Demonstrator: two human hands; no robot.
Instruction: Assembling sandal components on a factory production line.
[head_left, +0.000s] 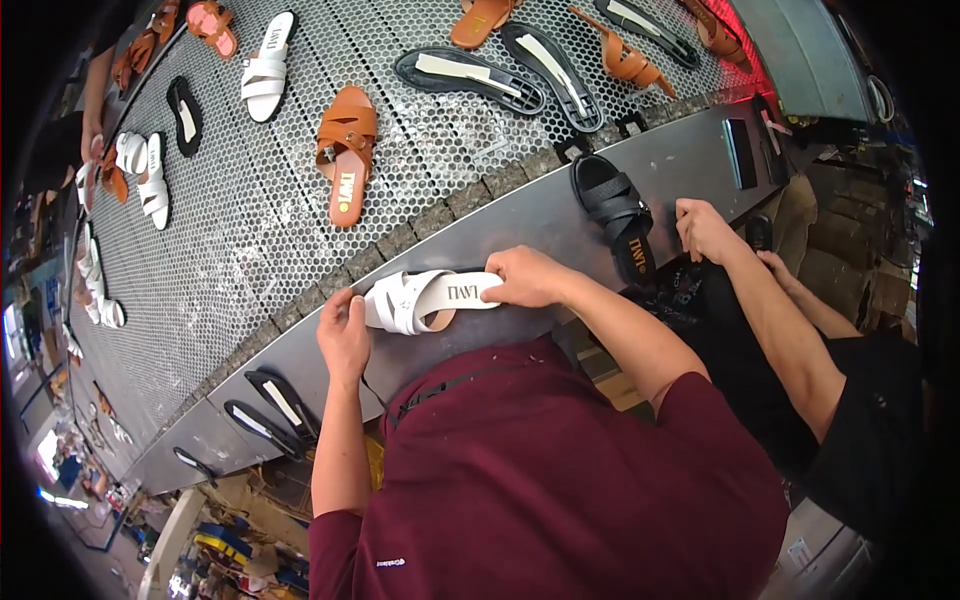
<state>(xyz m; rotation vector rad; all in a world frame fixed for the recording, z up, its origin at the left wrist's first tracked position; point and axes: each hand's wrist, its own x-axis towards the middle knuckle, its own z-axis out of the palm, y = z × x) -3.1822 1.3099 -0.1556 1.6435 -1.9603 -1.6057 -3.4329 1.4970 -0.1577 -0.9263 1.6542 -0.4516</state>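
A white strappy slide sandal (410, 302) is held level over the metal ledge, close to my body, insole up. My left hand (343, 335) is closed on its toe end, with the thumb up by the straps. At the heel end my right hand (527, 277) grips the sandal, thumb on the insole and fingers out of sight beneath it. Beyond the ledge, a brown slide sandal (347, 160) lies on the perforated conveyor belt (270, 190). To the right, a black sandal (613, 212) rests on the ledge, apart from my right hand.
Black soles (468, 78) with pale strips, plus several white and brown sandals, lie along the belt. More soles (262, 425) sit on the ledge (470, 235) at left. A co-worker's arms (765, 300) reach in at right, near a phone-like dark slab (740, 153). Another person's hand (92, 140) is far left.
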